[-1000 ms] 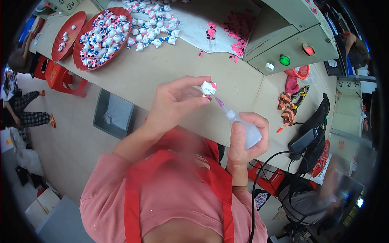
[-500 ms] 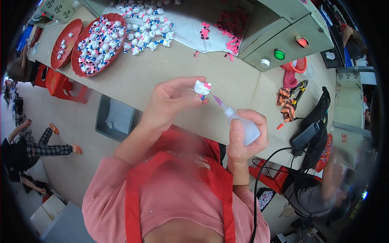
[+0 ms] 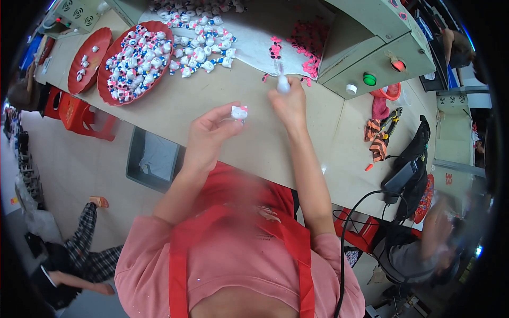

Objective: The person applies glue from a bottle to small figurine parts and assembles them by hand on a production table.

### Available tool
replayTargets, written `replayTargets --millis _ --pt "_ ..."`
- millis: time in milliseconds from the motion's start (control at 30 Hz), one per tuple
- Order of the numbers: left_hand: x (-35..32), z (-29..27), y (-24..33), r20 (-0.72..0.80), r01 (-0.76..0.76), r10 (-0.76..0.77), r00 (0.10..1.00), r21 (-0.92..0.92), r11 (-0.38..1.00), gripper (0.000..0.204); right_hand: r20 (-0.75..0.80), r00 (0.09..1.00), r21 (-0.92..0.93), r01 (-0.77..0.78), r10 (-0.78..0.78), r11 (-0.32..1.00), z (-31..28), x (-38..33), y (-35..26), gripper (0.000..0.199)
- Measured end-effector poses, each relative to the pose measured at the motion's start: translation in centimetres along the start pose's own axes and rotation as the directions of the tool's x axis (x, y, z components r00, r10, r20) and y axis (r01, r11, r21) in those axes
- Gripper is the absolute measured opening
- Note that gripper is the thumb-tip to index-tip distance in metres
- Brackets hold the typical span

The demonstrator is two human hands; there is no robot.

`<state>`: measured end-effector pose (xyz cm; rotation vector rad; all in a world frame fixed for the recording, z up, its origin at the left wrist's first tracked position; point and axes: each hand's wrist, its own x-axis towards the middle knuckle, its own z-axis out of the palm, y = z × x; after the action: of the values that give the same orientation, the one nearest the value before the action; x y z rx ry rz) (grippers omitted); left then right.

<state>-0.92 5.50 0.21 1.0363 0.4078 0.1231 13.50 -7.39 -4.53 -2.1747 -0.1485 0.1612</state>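
Between the thumb and fingers of my left hand (image 3: 208, 132) is a small white cat figurine (image 3: 239, 112) with a pink bow, held over the table. My right hand (image 3: 291, 105) grips a white squeeze bottle (image 3: 283, 85), its thin nozzle directed toward the far side. The nozzle tip is near a short row of small pink pieces (image 3: 275, 49) on a white sheet (image 3: 254, 53); whether it touches one I cannot tell. A larger heap of pink pieces (image 3: 310, 40) lies to the right of that row.
Many similar figurines (image 3: 204, 45) lie at the far left beside a full red dish (image 3: 119, 102) and a second red dish (image 3: 90, 53). A green metal housing (image 3: 366, 58) with buttons borders the right. Pliers (image 3: 391, 124) and a black cable (image 3: 347, 228) lie right. A person walks at left.
My right hand has carried the bottle away from the figurine, forward to the pink pieces. The left hand with the figurine has shifted slightly left. The person at left has moved nearer.
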Motion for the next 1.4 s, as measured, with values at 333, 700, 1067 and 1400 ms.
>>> replayTargets --millis 333,700,1067,1400 --pt "0.5 -0.4 -0.7 -0.013 -0.097 0.099 0.995 0.091 0.991 0.041 0.286 0.955 0.224 0.009 -0.074 0.975 -3.1 -4.3 -3.7 0.015" --pt "-0.1 2.2 -1.4 0.211 -0.212 0.162 0.964 0.240 0.947 0.040 0.252 0.964 0.310 0.004 -0.086 0.951 -7.2 -8.4 -4.2 0.015" --pt "-0.9 3.7 -1.0 0.122 -0.121 0.121 0.985 -0.006 0.993 0.027 0.181 0.981 0.466 -0.028 -0.065 0.884 -6.6 -9.2 -4.8 0.014" --pt "-1.1 1.7 -0.7 0.066 -0.039 0.043 0.997 -0.054 0.998 0.028 0.253 0.954 0.412 0.042 -0.158 0.910 -5.6 -9.0 -4.8 0.015"
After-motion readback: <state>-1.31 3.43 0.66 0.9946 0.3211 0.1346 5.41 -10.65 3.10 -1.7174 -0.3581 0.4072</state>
